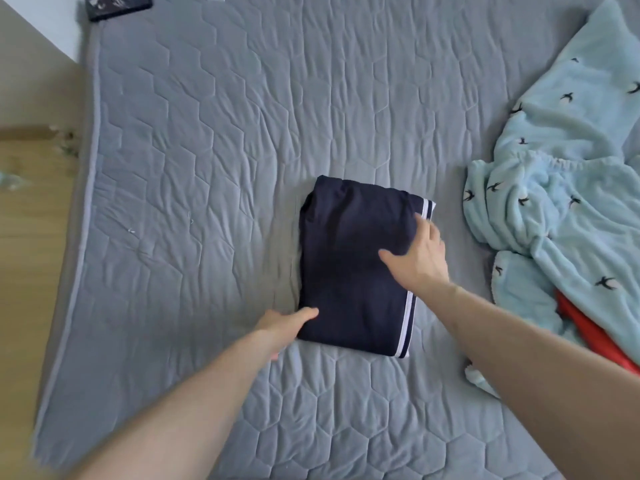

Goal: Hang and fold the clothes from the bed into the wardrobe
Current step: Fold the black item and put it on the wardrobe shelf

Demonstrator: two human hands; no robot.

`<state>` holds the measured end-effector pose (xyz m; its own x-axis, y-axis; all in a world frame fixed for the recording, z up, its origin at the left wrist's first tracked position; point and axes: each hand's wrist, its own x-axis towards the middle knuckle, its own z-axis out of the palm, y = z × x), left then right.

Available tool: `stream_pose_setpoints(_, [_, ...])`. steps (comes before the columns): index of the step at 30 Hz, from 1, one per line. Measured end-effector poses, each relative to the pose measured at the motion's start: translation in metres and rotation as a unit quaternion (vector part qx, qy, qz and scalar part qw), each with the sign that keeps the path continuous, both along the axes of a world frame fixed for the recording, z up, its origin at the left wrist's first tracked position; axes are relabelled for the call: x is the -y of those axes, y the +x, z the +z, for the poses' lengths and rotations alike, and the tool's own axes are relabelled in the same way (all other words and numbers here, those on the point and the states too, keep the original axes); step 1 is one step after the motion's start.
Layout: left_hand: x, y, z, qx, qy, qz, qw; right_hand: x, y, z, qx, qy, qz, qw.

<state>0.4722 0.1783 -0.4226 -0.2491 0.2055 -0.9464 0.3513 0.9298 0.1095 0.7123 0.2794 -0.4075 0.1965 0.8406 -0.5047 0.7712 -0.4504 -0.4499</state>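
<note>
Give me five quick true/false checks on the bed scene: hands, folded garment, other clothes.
1. The dark garment lies folded on the grey bed cover. True.
2. The right hand rests on the garment. True.
3. The left hand holds a hanger. False: it grips the garment's near left corner.
4. The light blue fleece clothes are folded. False: they lie crumpled.
5. A red item shows beneath the fleece. True.

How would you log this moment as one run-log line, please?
phase: folding | item: navy garment folded on bed | left hand: at its near-left corner | right hand: flat on top | wardrobe: not visible
</note>
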Motion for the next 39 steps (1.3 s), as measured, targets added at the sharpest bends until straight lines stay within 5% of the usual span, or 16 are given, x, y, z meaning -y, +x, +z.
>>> stream_pose_setpoints(4, [0.027, 0.021, -0.012, 0.124, -0.088, 0.046, 0.987, -0.068, -0.006, -0.021, 0.084, 0.009, 0.156, 0.984])
stream_pose_setpoints(7, [0.047, 0.044, -0.034, 0.135, -0.026, 0.183, 0.973, -0.097, -0.009, -0.038, 0.118, -0.048, 0.261, 0.957])
stream_pose_setpoints(13, [0.074, 0.082, -0.053, 0.139, 0.129, 0.365, 0.912, -0.100, 0.001, -0.061, 0.062, -0.136, 0.274, 0.950])
stream_pose_setpoints(20, [0.096, 0.090, -0.029, 0.029, 0.112, 0.477, 0.871, -0.049, 0.014, -0.033, 0.007, -0.288, 0.241, 0.927])
stream_pose_setpoints(30, [0.133, 0.018, 0.167, 0.074, 0.138, 0.494, 0.855, 0.077, 0.023, 0.151, -0.264, -0.314, -0.043, 0.911])
stream_pose_setpoints(36, [0.161, -0.017, 0.328, 0.179, 0.178, 0.446, 0.859, 0.111, -0.019, 0.285, -0.304, -0.306, -0.052, 0.901])
stream_pose_setpoints(39, [0.191, -0.032, 0.382, 0.200, 0.195, 0.478, 0.833, 0.120, -0.051, 0.338, -0.314, -0.295, -0.021, 0.902])
